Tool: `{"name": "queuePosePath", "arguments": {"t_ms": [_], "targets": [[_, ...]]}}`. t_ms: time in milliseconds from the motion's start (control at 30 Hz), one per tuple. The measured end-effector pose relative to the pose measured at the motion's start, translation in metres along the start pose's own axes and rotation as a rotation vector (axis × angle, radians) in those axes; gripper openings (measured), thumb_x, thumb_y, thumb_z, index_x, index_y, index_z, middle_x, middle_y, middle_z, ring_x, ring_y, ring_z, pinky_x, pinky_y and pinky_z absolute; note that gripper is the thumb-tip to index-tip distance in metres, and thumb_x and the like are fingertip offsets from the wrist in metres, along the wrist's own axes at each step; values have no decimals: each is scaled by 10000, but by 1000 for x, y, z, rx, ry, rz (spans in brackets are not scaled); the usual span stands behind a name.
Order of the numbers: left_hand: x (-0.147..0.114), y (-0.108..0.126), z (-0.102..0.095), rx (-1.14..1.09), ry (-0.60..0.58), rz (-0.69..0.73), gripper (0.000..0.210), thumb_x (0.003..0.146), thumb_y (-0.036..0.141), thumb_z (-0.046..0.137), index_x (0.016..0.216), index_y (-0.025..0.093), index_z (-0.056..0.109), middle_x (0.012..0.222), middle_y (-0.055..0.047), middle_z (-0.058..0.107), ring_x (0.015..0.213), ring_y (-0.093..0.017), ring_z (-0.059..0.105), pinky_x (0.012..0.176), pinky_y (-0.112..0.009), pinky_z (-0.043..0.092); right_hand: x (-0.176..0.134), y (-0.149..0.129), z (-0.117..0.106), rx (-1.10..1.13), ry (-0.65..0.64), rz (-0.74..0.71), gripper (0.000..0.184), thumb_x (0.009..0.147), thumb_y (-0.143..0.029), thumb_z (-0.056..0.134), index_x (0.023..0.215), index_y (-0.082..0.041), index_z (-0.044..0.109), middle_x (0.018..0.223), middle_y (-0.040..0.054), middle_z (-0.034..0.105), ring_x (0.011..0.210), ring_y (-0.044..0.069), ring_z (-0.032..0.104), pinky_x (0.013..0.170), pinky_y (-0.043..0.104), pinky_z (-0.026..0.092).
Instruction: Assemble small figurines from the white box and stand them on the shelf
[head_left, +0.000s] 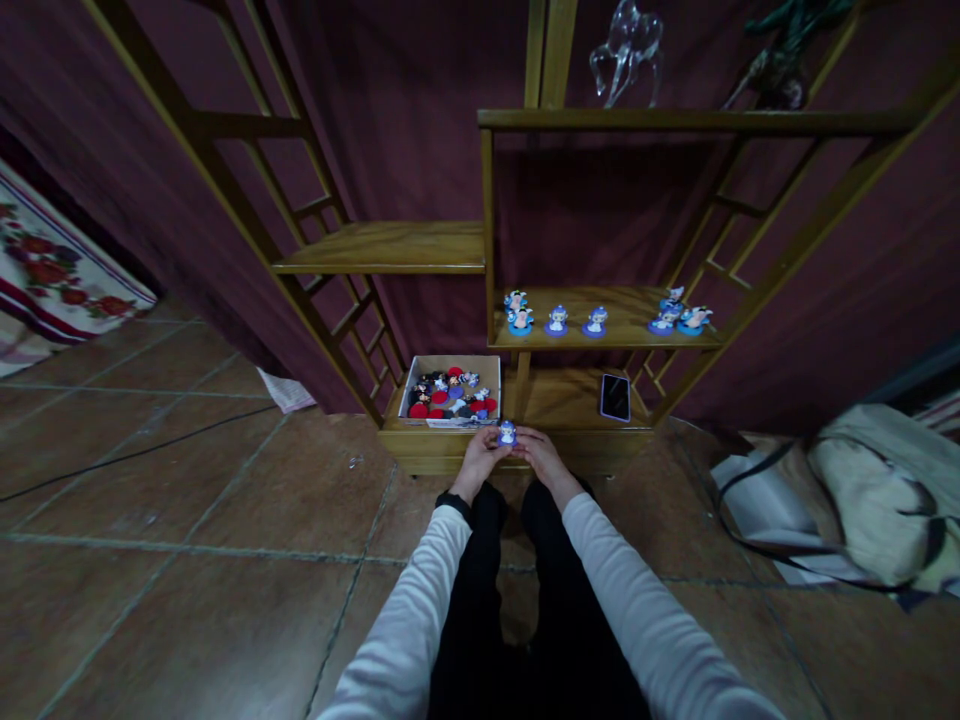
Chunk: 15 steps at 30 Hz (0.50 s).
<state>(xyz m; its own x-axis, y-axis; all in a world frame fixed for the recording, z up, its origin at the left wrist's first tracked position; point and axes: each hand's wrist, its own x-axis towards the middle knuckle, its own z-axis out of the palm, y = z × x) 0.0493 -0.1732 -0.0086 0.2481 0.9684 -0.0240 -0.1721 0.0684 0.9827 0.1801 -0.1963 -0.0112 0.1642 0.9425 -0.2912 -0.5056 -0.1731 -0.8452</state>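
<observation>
Between my two hands is a small purple and white figurine (pixel 508 434), upright in front of the lowest shelf's edge. My left hand (pixel 480 458) grips it from the left, fingers closed at its base. From the right, the fingers of my right hand (pixel 541 455) are closed on its other side. Just beyond my left hand sits an open box (pixel 451 364) with several small figurines and red and purple round bases in it. On the shelf above stand two similar purple figurines (pixel 556 320), with blue-based figurines (pixel 520 320) at the left and more figurines (pixel 667 318) at the right.
A phone (pixel 616 397) lies on the lowest shelf at the right. Higher up stand a clear glass horse (pixel 628 55) and a dark green statue (pixel 787 55). A pale bag (pixel 870 490) with a black strap rests on the floor at right. A cable (pixel 135 455) crosses the tiles at left.
</observation>
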Motion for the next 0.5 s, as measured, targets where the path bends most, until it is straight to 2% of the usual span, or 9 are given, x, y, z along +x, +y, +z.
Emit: {"name": "queuePosePath", "arguments": {"t_ms": [500], "targets": [[3, -8, -2, 21, 103, 44, 403, 481, 169, 762, 794, 173, 508, 770, 21, 564, 659, -94, 531, 686, -250, 437, -2, 3, 0, -16, -73, 39, 294, 567, -273, 745, 825, -175, 646, 710, 28, 685, 627, 143, 630, 669, 307, 508]]}}
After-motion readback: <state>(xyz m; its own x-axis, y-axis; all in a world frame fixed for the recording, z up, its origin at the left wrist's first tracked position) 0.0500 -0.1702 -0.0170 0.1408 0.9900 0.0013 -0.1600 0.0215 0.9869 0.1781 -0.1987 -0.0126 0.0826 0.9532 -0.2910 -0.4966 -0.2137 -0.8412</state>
